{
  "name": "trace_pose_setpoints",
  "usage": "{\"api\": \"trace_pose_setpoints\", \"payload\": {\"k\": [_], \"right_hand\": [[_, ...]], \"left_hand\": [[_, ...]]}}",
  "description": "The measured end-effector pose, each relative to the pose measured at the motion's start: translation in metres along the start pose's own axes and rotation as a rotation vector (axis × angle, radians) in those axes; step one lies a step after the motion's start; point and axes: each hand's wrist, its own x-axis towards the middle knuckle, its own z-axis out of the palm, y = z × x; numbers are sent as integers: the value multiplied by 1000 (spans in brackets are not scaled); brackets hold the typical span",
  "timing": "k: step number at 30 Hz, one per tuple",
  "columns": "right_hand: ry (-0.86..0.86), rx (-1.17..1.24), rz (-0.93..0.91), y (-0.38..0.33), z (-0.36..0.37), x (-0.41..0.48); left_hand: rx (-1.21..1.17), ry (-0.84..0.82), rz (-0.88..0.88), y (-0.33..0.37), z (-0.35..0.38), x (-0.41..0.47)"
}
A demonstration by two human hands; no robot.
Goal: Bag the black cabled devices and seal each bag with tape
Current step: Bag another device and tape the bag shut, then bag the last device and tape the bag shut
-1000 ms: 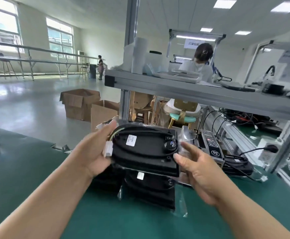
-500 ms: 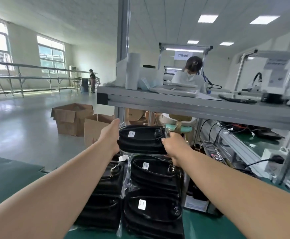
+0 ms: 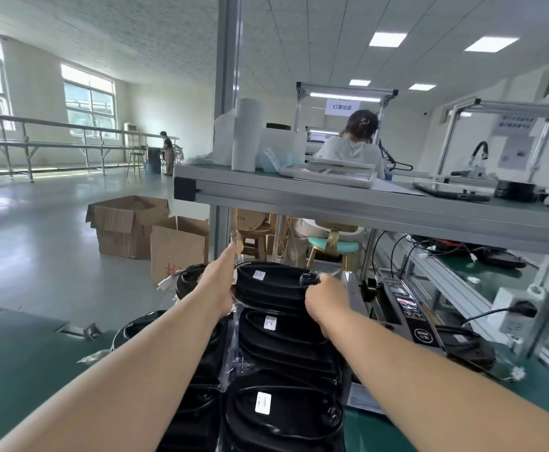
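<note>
— Now, what do the fingers hold?
— Left hand [image 3: 218, 282] and right hand [image 3: 327, 296] grip either end of a bagged black device [image 3: 271, 285], white-labelled, atop a stack of bagged devices [image 3: 282, 370].
— And around them?
— Green surface [image 3: 22, 347], cardboard boxes [image 3: 129, 226] on the factory floor.

black devices [image 3: 276, 340] with white labels [image 3: 263, 402], green table [image 3: 15, 360], brown boxes [image 3: 126, 226]

hanging sign [image 3: 342, 107]: "灯罩组装" | device labels [image 3: 263, 403]: print too small to read | cardboard box [image 3: 178, 247]: red marks illegible
</note>
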Motion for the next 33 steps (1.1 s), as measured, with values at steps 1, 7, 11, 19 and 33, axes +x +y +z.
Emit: {"api": "trace_pose_setpoints", "payload": {"k": [1,7,11,19,33], "right_hand": [[-6,-38,-7,4,4,-3],[32,-151,-88,11,11,-7],[-58,-174,-68,11,6,-4],[-40,-65,-119,16,-3,-21],[91,-78,-505,192,-93,-172]], "left_hand": [[39,6,9,-3,1,2],[263,114,89,-10,8,10],[276,105,90,-12,8,11],[433,196,249,-10,13,-8],[537,-9,788,-156,55,-201]]}}
